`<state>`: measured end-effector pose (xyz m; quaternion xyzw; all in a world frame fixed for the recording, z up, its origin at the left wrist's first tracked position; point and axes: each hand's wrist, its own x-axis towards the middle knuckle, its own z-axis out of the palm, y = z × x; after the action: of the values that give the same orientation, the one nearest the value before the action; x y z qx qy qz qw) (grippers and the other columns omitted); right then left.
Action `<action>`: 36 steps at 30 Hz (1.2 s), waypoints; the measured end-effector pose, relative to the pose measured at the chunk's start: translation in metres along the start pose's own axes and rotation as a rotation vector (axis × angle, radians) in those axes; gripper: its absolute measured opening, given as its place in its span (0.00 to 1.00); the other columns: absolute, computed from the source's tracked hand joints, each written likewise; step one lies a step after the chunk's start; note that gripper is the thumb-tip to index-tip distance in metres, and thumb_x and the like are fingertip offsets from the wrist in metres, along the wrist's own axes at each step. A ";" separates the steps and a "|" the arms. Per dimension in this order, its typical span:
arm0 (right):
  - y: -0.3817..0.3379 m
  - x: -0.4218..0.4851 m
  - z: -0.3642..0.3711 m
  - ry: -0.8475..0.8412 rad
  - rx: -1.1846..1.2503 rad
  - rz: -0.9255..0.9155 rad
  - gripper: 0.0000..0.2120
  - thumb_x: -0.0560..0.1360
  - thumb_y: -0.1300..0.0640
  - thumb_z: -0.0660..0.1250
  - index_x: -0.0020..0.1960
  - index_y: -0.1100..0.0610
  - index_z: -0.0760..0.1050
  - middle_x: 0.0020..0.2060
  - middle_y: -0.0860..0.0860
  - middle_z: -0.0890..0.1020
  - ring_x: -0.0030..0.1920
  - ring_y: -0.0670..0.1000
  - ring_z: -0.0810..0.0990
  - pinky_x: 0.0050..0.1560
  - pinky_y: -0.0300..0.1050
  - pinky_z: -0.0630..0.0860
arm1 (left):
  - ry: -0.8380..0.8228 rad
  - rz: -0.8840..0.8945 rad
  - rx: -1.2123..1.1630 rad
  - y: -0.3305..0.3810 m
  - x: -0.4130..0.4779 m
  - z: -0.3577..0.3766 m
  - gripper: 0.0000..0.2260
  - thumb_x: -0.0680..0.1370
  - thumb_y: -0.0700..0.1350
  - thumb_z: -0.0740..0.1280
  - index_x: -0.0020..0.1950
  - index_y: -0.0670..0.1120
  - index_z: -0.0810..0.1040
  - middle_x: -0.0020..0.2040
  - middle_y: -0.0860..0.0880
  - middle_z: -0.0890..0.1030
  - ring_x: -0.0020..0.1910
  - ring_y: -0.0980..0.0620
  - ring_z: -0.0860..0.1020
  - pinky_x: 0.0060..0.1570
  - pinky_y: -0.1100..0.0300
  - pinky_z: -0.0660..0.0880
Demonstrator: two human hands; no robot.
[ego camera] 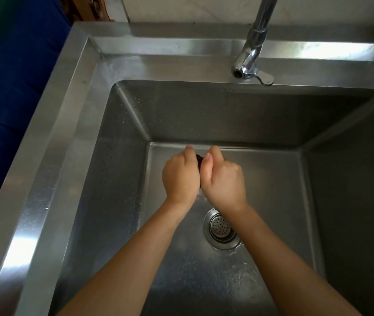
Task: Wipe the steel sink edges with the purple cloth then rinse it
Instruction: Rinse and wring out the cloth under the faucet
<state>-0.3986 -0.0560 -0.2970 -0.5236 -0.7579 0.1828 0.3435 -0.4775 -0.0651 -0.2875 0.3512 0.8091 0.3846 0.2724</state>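
Both my hands are low inside the deep steel sink [74, 137], held close together above its floor. My left hand [180, 176] and my right hand [222, 179] are curled into fists around the purple cloth [199, 159]. Only a small dark sliver of the cloth shows between the two fists; the rest is hidden inside them. A thin trickle of water [201, 192] shows below the fists. The hands hang just beyond the drain strainer [220, 229].
A chrome tap [250, 58] with a lever handle stands on the sink's back ledge; no water runs from its spout. Water lies on the sink floor near the drain. A dark blue surface [10, 87] borders the sink's left rim. Pale tiles back the sink.
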 end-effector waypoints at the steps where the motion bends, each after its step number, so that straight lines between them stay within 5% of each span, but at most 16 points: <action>1: -0.001 0.000 0.000 -0.011 0.019 0.004 0.11 0.74 0.55 0.50 0.35 0.57 0.64 0.20 0.53 0.71 0.19 0.57 0.70 0.27 0.37 0.55 | -0.008 0.002 -0.028 0.000 0.000 0.000 0.23 0.81 0.46 0.54 0.33 0.36 0.77 0.34 0.39 0.81 0.40 0.38 0.78 0.42 0.47 0.74; 6: 0.006 0.001 0.003 -0.131 0.260 0.046 0.13 0.75 0.49 0.51 0.44 0.57 0.69 0.33 0.49 0.75 0.32 0.54 0.76 0.32 0.44 0.67 | 0.018 0.025 -0.149 0.001 0.005 -0.003 0.22 0.81 0.48 0.54 0.28 0.46 0.71 0.28 0.48 0.76 0.33 0.48 0.75 0.39 0.54 0.71; 10: 0.015 0.003 0.009 -0.186 0.709 0.515 0.24 0.74 0.46 0.63 0.66 0.54 0.63 0.58 0.53 0.73 0.56 0.50 0.76 0.56 0.43 0.75 | -0.041 -0.132 -0.400 -0.011 0.010 0.003 0.13 0.81 0.51 0.56 0.40 0.49 0.74 0.38 0.52 0.78 0.37 0.59 0.76 0.39 0.67 0.72; 12: 0.015 0.001 0.012 -0.244 0.747 0.658 0.27 0.75 0.50 0.65 0.70 0.55 0.60 0.63 0.55 0.71 0.60 0.50 0.75 0.60 0.45 0.74 | -0.133 -0.291 -0.532 -0.020 0.007 0.008 0.07 0.80 0.50 0.59 0.47 0.48 0.73 0.45 0.48 0.79 0.45 0.52 0.79 0.44 0.58 0.77; 16: 0.024 -0.003 0.003 -0.366 0.602 0.596 0.29 0.72 0.54 0.71 0.70 0.54 0.64 0.60 0.51 0.74 0.57 0.49 0.76 0.55 0.40 0.76 | -0.213 -0.368 -0.645 -0.033 0.005 0.006 0.04 0.79 0.44 0.61 0.54 0.46 0.70 0.49 0.46 0.79 0.49 0.46 0.79 0.51 0.47 0.77; 22: 0.033 0.005 -0.017 -0.345 0.702 0.595 0.25 0.70 0.63 0.72 0.65 0.54 0.70 0.56 0.49 0.76 0.49 0.46 0.79 0.49 0.37 0.79 | -0.296 -0.273 -0.524 -0.036 0.008 -0.004 0.05 0.80 0.41 0.61 0.49 0.49 0.76 0.43 0.49 0.81 0.38 0.55 0.82 0.39 0.58 0.80; 27: 0.032 0.012 -0.032 -0.319 0.645 0.502 0.10 0.71 0.63 0.70 0.52 0.56 0.77 0.43 0.48 0.82 0.45 0.49 0.80 0.49 0.45 0.77 | -0.485 -0.198 -0.618 -0.034 0.003 -0.016 0.11 0.74 0.43 0.69 0.55 0.46 0.75 0.49 0.46 0.81 0.44 0.52 0.80 0.37 0.61 0.77; 32: 0.033 0.013 -0.049 -0.396 0.530 0.500 0.08 0.69 0.65 0.72 0.45 0.56 0.76 0.43 0.51 0.81 0.42 0.49 0.78 0.43 0.41 0.76 | -0.445 -0.023 -0.257 -0.032 0.005 -0.024 0.05 0.75 0.41 0.69 0.43 0.48 0.74 0.44 0.45 0.80 0.38 0.51 0.78 0.42 0.55 0.77; 36: 0.040 0.012 -0.065 -0.479 0.486 0.571 0.07 0.70 0.66 0.70 0.43 0.56 0.74 0.39 0.52 0.80 0.39 0.48 0.79 0.41 0.39 0.75 | -0.245 0.096 -0.145 -0.029 0.014 -0.034 0.11 0.77 0.42 0.65 0.36 0.52 0.70 0.34 0.55 0.75 0.31 0.64 0.72 0.37 0.68 0.68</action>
<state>-0.3279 -0.0352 -0.2731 -0.5588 -0.5763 0.5592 0.2070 -0.5204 -0.0823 -0.2947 0.4132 0.7221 0.4087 0.3752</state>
